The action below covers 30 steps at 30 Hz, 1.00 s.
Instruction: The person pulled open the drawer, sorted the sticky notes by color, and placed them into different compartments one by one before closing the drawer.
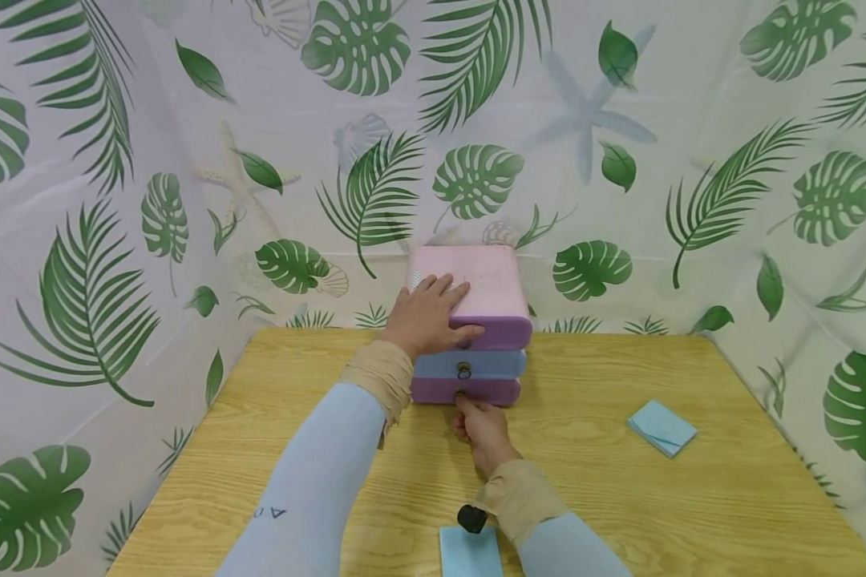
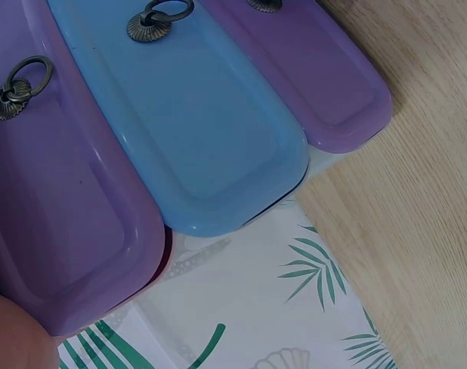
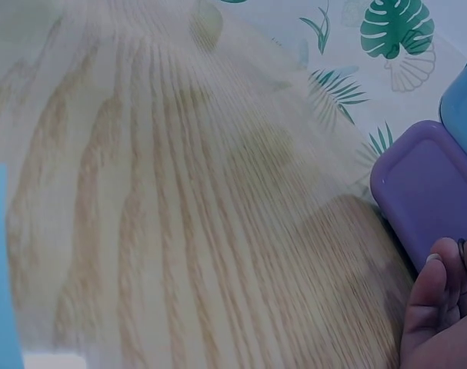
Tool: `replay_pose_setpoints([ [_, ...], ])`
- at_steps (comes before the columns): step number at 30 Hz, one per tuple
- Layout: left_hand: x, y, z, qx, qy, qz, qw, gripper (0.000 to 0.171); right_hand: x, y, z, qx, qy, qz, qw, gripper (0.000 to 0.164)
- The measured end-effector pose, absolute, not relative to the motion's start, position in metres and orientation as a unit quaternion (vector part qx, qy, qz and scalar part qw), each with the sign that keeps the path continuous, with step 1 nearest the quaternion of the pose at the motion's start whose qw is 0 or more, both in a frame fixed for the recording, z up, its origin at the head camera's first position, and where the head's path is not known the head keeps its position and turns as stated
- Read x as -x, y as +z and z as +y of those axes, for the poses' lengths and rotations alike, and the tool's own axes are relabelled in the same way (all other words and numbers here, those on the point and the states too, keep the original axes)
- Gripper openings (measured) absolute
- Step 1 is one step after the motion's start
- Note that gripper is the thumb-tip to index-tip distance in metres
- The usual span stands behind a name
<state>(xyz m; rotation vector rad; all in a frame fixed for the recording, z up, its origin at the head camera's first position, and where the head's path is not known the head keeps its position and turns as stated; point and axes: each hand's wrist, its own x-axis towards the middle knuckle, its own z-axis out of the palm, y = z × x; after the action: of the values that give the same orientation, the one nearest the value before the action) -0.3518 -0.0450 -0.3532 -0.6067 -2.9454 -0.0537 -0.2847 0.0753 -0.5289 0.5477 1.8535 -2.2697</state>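
A small drawer box [image 1: 487,276] with a pink top stands at the back of the table. Its fronts are a purple top drawer [image 2: 71,207], a blue middle drawer [image 2: 195,115] and a purple bottom drawer [image 2: 325,84], with bronze-coloured ring pulls. My left hand [image 1: 426,316] rests on the box's top with its fingers spread, the thumb lying by the top drawer's front. Low at the front, my right hand [image 1: 485,437] pinches the bottom drawer's ring pull [image 3: 461,257], which the fingers partly cover. All the drawers look closed.
A folded light-blue sheet [image 1: 661,429] lies on the wooden table [image 1: 592,481] to the right. Another light-blue piece [image 1: 469,553] is at the front edge of view, below a black object [image 1: 472,518] on the right wrist. Leaf-patterned cloth [image 1: 375,200] surrounds the table.
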Motion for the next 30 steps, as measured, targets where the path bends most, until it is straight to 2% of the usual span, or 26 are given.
replay_pose_setpoints([
  [17, 0.352, -0.349, -0.046, 0.206, -0.01, -0.976, 0.065, 0.085, 0.283, -0.532, 0.076, -0.155, -0.752, 0.634, 0.093, 0.02],
  [30, 0.351, -0.349, -0.044, 0.208, -0.006, -0.977, 0.054, 0.084, 0.272, -0.522, 0.084, -0.11, -0.704, 0.692, 0.119, 0.026],
])
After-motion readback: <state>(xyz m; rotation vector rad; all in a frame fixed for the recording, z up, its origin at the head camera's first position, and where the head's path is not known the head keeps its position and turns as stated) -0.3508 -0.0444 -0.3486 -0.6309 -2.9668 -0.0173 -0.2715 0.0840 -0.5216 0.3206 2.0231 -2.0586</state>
